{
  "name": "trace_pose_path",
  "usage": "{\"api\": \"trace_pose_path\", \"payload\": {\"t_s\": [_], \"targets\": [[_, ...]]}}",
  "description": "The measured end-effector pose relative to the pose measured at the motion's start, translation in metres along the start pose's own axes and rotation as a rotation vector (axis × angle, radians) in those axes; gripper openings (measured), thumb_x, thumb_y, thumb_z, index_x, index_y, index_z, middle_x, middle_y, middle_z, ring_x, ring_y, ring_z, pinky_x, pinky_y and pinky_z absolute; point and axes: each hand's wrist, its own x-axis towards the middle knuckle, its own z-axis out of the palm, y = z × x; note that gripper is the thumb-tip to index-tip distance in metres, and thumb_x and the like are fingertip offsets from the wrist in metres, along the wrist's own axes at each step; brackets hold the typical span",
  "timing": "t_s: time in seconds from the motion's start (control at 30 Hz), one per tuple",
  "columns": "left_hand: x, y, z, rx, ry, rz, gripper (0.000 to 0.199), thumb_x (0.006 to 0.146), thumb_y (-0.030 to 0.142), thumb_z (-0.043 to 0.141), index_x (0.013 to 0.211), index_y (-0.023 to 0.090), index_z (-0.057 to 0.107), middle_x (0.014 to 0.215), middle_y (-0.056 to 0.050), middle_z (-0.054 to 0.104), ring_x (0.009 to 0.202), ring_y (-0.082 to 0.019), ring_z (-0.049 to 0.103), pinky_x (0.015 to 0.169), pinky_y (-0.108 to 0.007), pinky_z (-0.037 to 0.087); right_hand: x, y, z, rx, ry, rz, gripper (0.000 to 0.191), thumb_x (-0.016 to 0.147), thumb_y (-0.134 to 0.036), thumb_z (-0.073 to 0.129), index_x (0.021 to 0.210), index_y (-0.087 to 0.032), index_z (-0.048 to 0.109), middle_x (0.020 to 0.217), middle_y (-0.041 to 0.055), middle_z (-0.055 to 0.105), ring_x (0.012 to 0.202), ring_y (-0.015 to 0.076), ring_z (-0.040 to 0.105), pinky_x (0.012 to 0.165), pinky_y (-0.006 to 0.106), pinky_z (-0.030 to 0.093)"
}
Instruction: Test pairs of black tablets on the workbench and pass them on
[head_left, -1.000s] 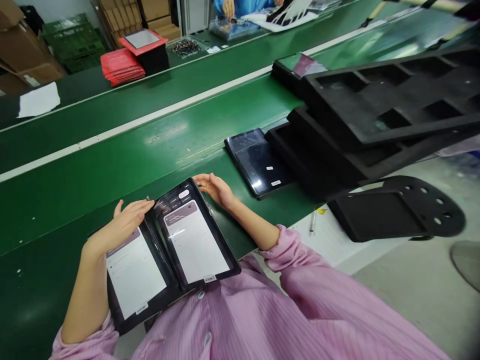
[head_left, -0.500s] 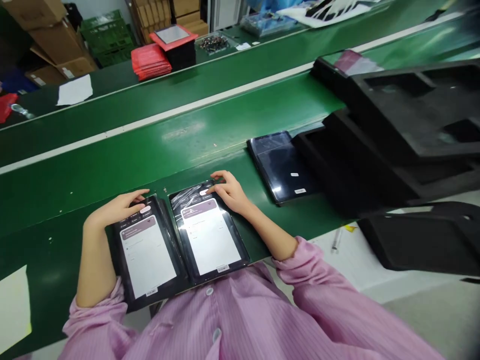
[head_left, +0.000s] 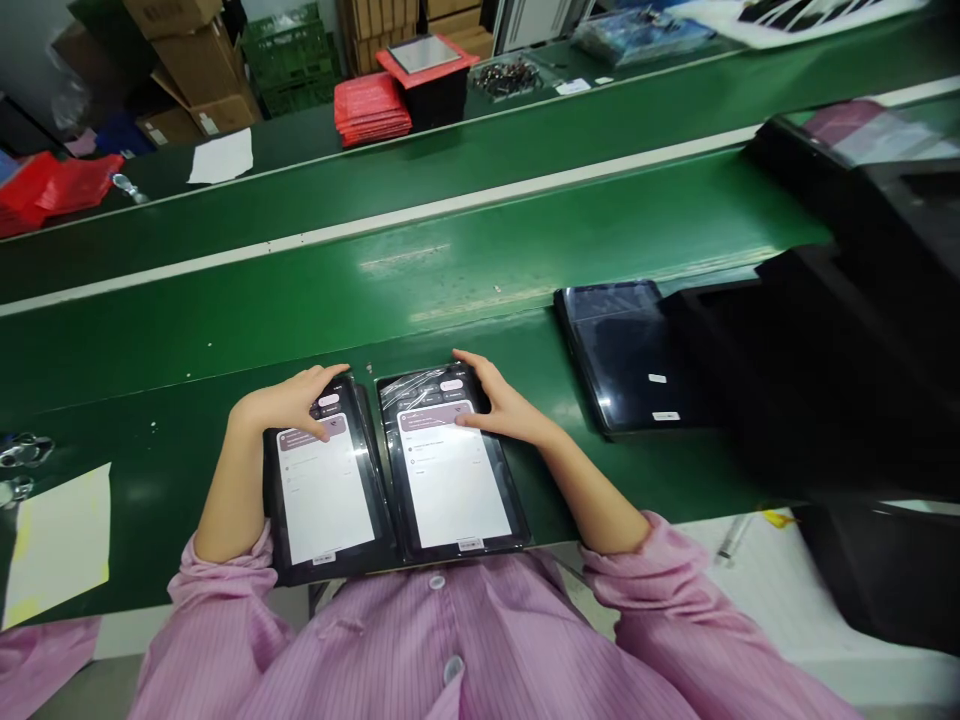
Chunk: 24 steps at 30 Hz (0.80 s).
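Note:
Two tablets with lit screens lie side by side at the bench's front edge, the left tablet (head_left: 330, 505) and the right tablet (head_left: 455, 500). Each screen shows a purple panel above a white area. My left hand (head_left: 283, 404) is open over the left tablet's upper part, fingers along its top edge and thumb on or just above the purple panel. Over the right tablet, my right hand (head_left: 511, 408) is open too, fingers at the top right corner and thumb at its purple panel. Dark layers show under the left tablet.
A dark tablet (head_left: 611, 340) lies to the right, beside blurred black foam trays (head_left: 795, 370). A paper sheet (head_left: 64, 545) is at left. Across the green bench (head_left: 315, 265) stand red pouches (head_left: 371, 108), a white paper (head_left: 222, 157), a green crate (head_left: 289, 60) and cardboard boxes (head_left: 202, 65).
Both thumbs have moved down from the small buttons near the screens' tops to the purple panels. The whole scene has shifted to the right in view, except for the far right trays' blur.

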Motion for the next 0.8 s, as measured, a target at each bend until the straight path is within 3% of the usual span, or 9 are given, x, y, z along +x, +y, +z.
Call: {"api": "trace_pose_path", "payload": {"t_s": [0.1,0.2,0.3,0.37,0.43,0.53,0.63,0.7,0.8], "targets": [[0.007,-0.002,0.004,-0.013,0.043,0.009,0.116,0.064,0.050,0.081,0.158,0.023,0.019,0.156,-0.016,0.040,0.141,-0.038,0.041,0.108,-0.043,0.041,-0.002,0.002,-0.001,-0.014,-0.078,0.008,0.118,0.065,-0.054,0.086,0.157,-0.027,0.016,0.159,0.0155,0.027,0.147,0.0398,0.027,0.120,0.059,0.025],[0.013,-0.008,0.000,-0.082,0.074,-0.013,0.102,0.069,0.048,0.079,0.155,0.026,0.029,0.138,-0.012,0.059,0.121,-0.033,0.060,0.094,-0.038,0.048,-0.002,0.000,-0.003,0.027,-0.098,0.014,0.123,0.061,-0.048,0.089,0.157,-0.026,0.014,0.160,0.0165,0.024,0.148,0.0388,0.026,0.121,0.057,0.024],[0.016,-0.012,-0.005,-0.162,0.108,-0.001,0.069,0.083,0.049,0.067,0.145,0.027,0.047,0.112,-0.006,0.070,0.102,-0.027,0.067,0.087,-0.035,0.050,-0.001,-0.001,0.000,0.091,-0.023,0.037,0.106,0.071,-0.042,0.083,0.154,-0.025,0.019,0.154,0.0165,0.036,0.144,0.0343,0.035,0.120,0.054,0.028],[0.017,-0.011,-0.007,-0.192,0.151,0.013,0.050,0.093,0.047,0.052,0.138,0.026,0.054,0.107,-0.005,0.072,0.097,-0.023,0.068,0.087,-0.034,0.050,0.002,0.002,0.003,0.154,0.074,0.067,0.084,0.082,-0.037,0.072,0.150,-0.026,0.025,0.144,0.0150,0.049,0.137,0.0298,0.046,0.117,0.053,0.033],[0.017,-0.008,-0.008,-0.183,0.209,0.010,0.044,0.098,0.046,0.041,0.134,0.025,0.058,0.109,-0.004,0.073,0.099,-0.023,0.067,0.089,-0.035,0.049,0.006,0.008,0.006,0.234,0.193,0.110,0.063,0.089,-0.035,0.060,0.145,-0.027,0.032,0.134,0.0127,0.058,0.127,0.0264,0.056,0.113,0.051,0.039],[0.016,-0.001,-0.008,-0.149,0.256,0.025,0.048,0.099,0.049,0.036,0.134,0.024,0.058,0.121,-0.006,0.069,0.109,-0.024,0.064,0.097,-0.038,0.048,0.006,0.016,0.006,0.320,0.331,0.186,0.050,0.089,-0.037,0.058,0.136,-0.028,0.043,0.123,0.0103,0.064,0.115,0.0250,0.062,0.105,0.049,0.048],[0.008,0.006,-0.004,-0.093,0.213,0.069,0.060,0.094,0.056,0.047,0.143,0.021,0.049,0.136,-0.011,0.061,0.122,-0.027,0.058,0.105,-0.040,0.045,-0.007,0.015,0.008,0.307,0.360,0.246,0.052,0.086,-0.040,0.063,0.134,-0.028,0.047,0.120,0.0096,0.064,0.110,0.0255,0.062,0.096,0.047,0.053],[0.001,0.012,0.002,-0.014,0.162,0.079,0.078,0.087,0.059,0.057,0.152,0.020,0.036,0.148,-0.015,0.050,0.134,-0.032,0.049,0.112,-0.045,0.038,-0.023,0.009,0.014,0.288,0.342,0.264,0.056,0.085,-0.042,0.065,0.136,-0.027,0.046,0.121,0.0102,0.062,0.110,0.0258,0.061,0.095,0.046,0.052],[-0.009,0.023,0.015,0.137,0.057,0.057,0.107,0.078,0.061,0.067,0.159,0.021,0.010,0.163,-0.021,0.023,0.150,-0.039,0.023,0.119,-0.058,0.018,-0.050,-0.005,0.028,0.258,0.299,0.239,0.069,0.083,-0.043,0.070,0.142,-0.027,0.039,0.133,0.0129,0.054,0.123,0.0287,0.054,0.104,0.049,0.046]]}}
